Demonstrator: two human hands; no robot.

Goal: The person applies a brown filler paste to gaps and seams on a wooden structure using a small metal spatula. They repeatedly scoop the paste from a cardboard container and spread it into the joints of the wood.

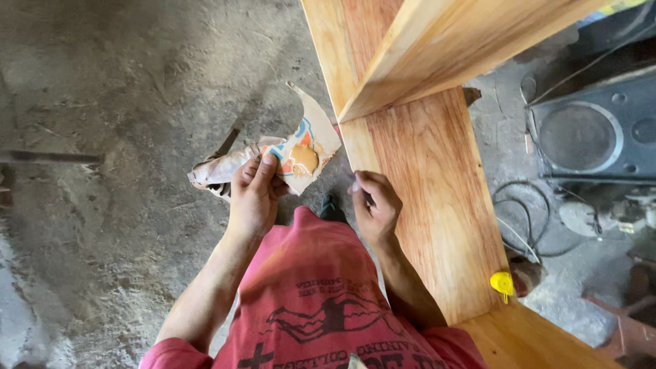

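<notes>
While pinching crumpled paper [273, 160] in left hand [254, 198], right hand [374, 208] curled, perhaps gripping something small, against wooden board [430, 205] edge.

The paper [287, 157] sits left of the board [430, 198], with the speaker [594, 133] right of it and cables [519, 219] between

Two hands are showing: the left hand [254, 198] and the right hand [374, 207]. One torn scrap of paper [287, 160] is showing, three wooden boards [437, 205], one speaker [594, 133] and one small yellow piece [502, 282].
</notes>
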